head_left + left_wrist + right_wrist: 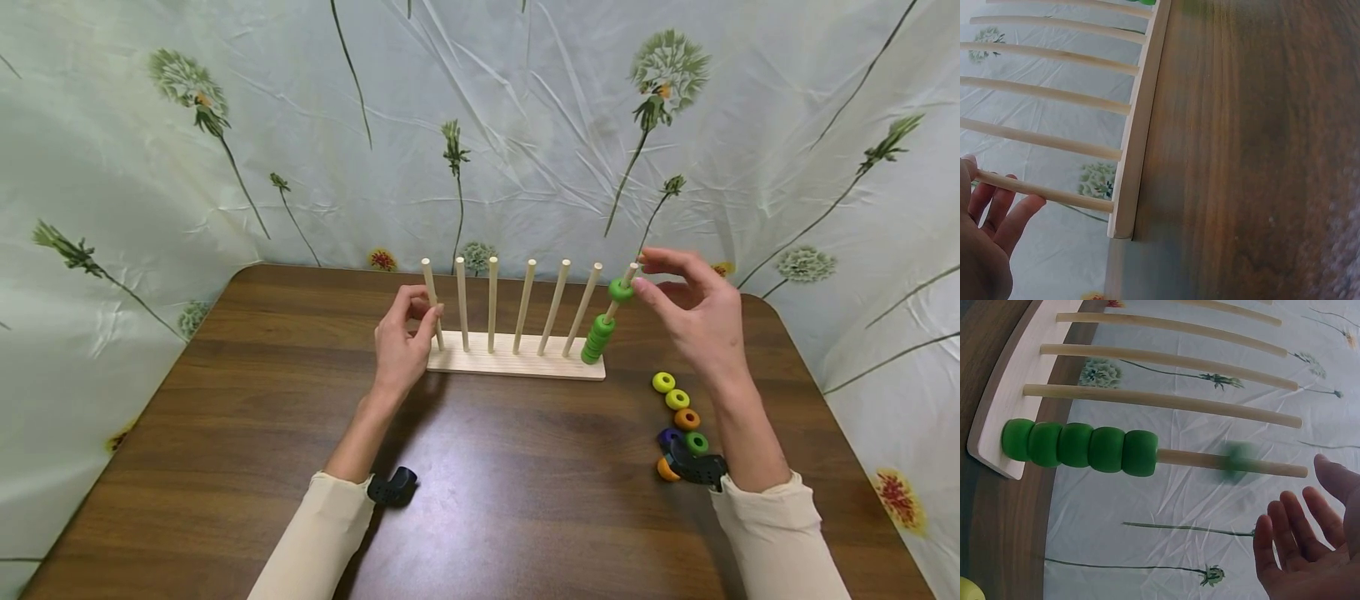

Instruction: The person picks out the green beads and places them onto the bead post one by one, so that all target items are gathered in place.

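A pale wooden stand with a row of upright pegs stands at the back of the table. My left hand holds the leftmost wooden peg between thumb and fingers. Several green beads are stacked at the bottom of the rightmost peg. Higher on that same peg is one more green bead, blurred in the right wrist view and apart from the stack. Beside the peg's tip, my right hand has its fingers spread and holds nothing; the right wrist view shows a gap between fingertips and bead.
Loose beads lie right of the stand, by my right forearm: yellow, orange, green and a purple one partly covered by the black wrist camera. A flowered cloth hangs behind the brown table.
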Demonstrator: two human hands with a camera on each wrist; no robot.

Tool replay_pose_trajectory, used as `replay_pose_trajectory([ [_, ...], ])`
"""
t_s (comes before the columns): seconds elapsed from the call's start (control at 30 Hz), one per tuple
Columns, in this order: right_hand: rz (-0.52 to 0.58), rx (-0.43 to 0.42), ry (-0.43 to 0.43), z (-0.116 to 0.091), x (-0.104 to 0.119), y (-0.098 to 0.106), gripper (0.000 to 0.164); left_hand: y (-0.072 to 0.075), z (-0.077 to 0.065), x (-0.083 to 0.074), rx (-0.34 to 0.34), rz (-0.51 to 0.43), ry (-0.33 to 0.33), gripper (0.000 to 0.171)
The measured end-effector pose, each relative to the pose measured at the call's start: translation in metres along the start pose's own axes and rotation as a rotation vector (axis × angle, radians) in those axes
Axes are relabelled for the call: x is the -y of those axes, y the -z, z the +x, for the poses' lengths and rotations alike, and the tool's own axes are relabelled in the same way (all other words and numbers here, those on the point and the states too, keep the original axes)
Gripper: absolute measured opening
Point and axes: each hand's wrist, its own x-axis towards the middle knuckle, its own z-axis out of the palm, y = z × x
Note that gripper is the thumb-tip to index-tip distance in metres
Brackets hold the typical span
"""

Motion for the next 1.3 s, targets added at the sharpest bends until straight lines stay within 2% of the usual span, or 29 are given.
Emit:
replay_pose_trajectory([
  [0.3, 0.017, 0.012, -0.005, -0.007, -0.005, 0.008, 0.031, 0.0, 0.0, -0.001, 0.003, -0.005, 0.002, 0.015],
  [0.53, -0.032, 0.059, -0.012, -0.017, -0.012, 0.021, 0.031, -0.003, 0.005, 0.035, 0.021, -0.012, -0.031, 0.016],
  [1.03, -0.121, 0.167, -0.056, -0.048, -0.041, 0.045, 0.027, -0.003, 0.005, 0.035, 0.029, -0.024, -0.024, 0.016],
  [1.3, -0.144, 0.214, -0.069, -0.057, -0.051, 0.057, 0.029, -0.003, 0.005, 0.036, 0.026, -0.026, -0.017, 0.017],
])
